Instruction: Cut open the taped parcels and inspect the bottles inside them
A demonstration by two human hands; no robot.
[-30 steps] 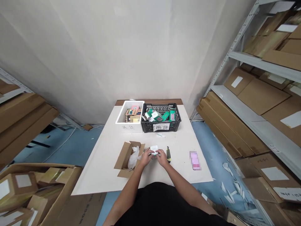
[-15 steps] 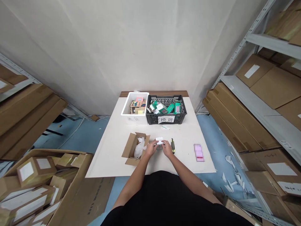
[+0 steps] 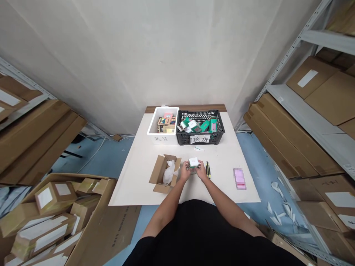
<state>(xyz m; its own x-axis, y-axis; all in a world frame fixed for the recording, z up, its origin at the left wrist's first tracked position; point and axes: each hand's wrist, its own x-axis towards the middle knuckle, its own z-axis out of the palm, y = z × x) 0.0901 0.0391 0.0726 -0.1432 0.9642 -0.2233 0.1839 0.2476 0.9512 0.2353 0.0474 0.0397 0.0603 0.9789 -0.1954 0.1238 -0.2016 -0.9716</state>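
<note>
Between my two hands, over the table (image 3: 130,184), is a small green box with a white top (image 3: 193,162). My left hand (image 3: 185,171) grips its left side and my right hand (image 3: 201,170) its right side, fingers closed around the edges. To the left stands an open cardboard box (image 3: 158,170) with its flaps spread, and a crumpled white plastic bag (image 3: 168,173) lies inside. A yellow-and-black utility knife (image 3: 208,170) lies just right of my right hand.
At the back stand a white bin (image 3: 162,139) of small boxes and a black crate (image 3: 183,139) holding several green-and-white boxes. A blurred pink item (image 3: 239,178) lies on the right. Shelves (image 3: 307,107) with cartons flank the table; a large carton (image 3: 105,188) of parcels stands at lower left.
The small box has been raised and tipped in my hands, so its white top now faces me. The whole view has shifted slightly.
</note>
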